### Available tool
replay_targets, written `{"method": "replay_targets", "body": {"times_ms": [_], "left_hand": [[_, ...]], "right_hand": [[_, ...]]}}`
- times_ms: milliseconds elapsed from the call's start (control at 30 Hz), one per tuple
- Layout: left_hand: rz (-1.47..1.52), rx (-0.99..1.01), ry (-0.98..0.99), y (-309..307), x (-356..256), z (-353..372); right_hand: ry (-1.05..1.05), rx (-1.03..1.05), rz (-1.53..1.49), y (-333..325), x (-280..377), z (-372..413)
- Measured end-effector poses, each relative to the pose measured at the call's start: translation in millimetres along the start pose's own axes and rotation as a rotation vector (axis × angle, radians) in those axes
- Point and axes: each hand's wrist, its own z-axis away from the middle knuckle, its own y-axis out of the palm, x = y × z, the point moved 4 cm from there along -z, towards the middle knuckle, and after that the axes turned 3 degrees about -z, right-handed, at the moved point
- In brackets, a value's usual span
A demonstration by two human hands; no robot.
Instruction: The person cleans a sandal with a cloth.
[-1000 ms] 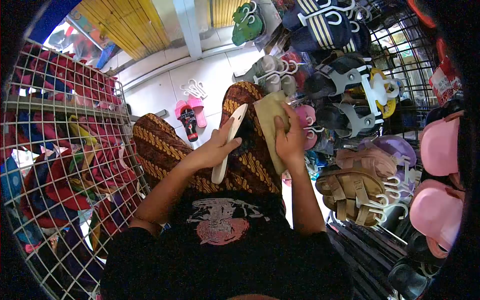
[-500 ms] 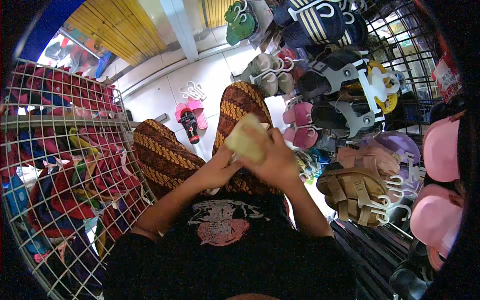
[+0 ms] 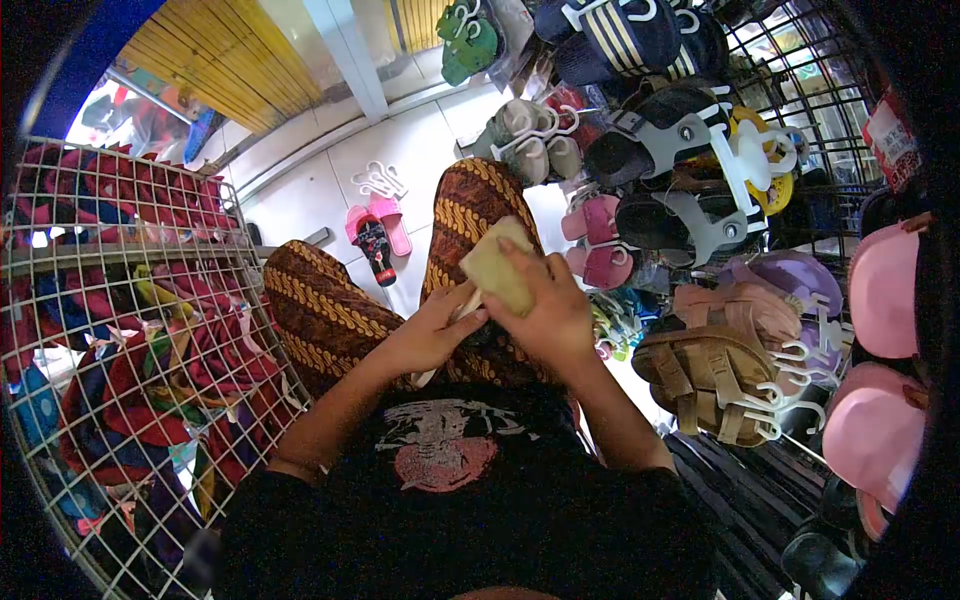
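Note:
A pale yellow-green, flat block-like thing (image 3: 497, 272) lies in my right hand (image 3: 548, 312), whose fingers curl round its right side above my lap. Close by on the left, my left hand (image 3: 437, 328) is closed on a thin pale object (image 3: 467, 305) that reaches up toward the block; what it is, I cannot make out. The two hands nearly touch in front of my knee, over the brown patterned cloth (image 3: 330, 309) on my legs. Another pale end (image 3: 425, 378) shows below my left wrist.
Sandals on white hangers, among them a brown pair (image 3: 705, 380) and a grey-black pair (image 3: 690, 140), hang at the right. A wire rack (image 3: 150, 255) with colourful items stands at the left. Pink and black slippers (image 3: 376, 245) lie on the white tiled floor.
The pale block in my right hand has shifted slightly right and is less blurred. My right fingers now show across its top. My left hand stays close beside it.

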Motion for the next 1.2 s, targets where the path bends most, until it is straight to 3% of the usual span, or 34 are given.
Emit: {"method": "replay_targets", "body": {"times_ms": [67,267,467,567,767,867,900,1000,1067,1200], "left_hand": [[0.015,0.045,-0.175,-0.5,-1.6,1.5],[0.046,0.007,-0.038,-1.5,4.1,0.4],[0.123,0.021,-0.131,-6.6,-5.0,2.1],[0.216,-0.009,-0.096,-4.9,-0.8,2.1],[0.237,-0.007,-0.226,-7.9,10.0,4.7],[0.288,0.014,-0.194,-12.2,12.9,10.9],[0.33,0.06,-0.287,-10.1,24.5,12.2],[1.025,0.036,-0.364,-13.5,35.6,17.6],[1.115,0.015,-0.228,-21.9,32.6,14.1],[1.413,0.077,-0.046,-39.5,3.2,-1.6]], "right_hand": [[0.018,-0.019,-0.04,-0.3,-11.1,-10.0],[-0.02,0.031,-0.309,3.2,-37.9,-32.4],[0.093,0.1,-0.279,2.8,-40.2,-45.8],[0.138,0.124,-0.365,12.7,-50.4,-53.3],[0.257,0.241,-0.59,44.0,-87.0,-78.2],[0.095,0.264,-0.536,66.1,-113.5,-86.5],[0.111,0.301,-0.511,67.1,-112.8,-88.1],[0.21,0.227,-0.494,53.5,-91.0,-79.1],[0.272,0.2,-0.437,57.0,-89.9,-77.0],[0.157,0.116,-0.251,47.8,-65.5,-67.9]]}}
